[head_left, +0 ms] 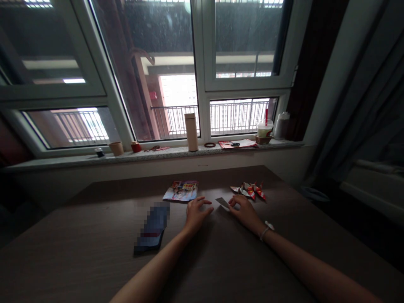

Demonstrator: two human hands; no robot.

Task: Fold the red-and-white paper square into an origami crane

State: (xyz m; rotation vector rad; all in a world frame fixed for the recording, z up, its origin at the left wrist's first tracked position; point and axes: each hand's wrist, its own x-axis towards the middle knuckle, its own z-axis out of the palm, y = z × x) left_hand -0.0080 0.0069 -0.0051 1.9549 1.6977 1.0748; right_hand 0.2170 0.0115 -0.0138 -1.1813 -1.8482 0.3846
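Note:
Between the thumb and fingers of my right hand (243,209) is a small greyish strip, perhaps paper (222,203), its free end pointing left. My left hand (198,212) is just left of it, thumb and fingers apart, holding nothing. Behind my left hand lies a stack of colourful printed paper sheets (180,191). Several red and white folded paper shapes (251,190), which look like cranes, sit just beyond my right hand. A dark blue object, partly pixelated (153,229), rests to the left of my left hand.
Beyond the dark table (94,219) runs a stone windowsill (170,152). On it stand a tall beige flask (191,132), a paper cup (116,148), a red spool-like item (136,147), scissors on papers (233,144) and a drink cup with a red straw (264,128).

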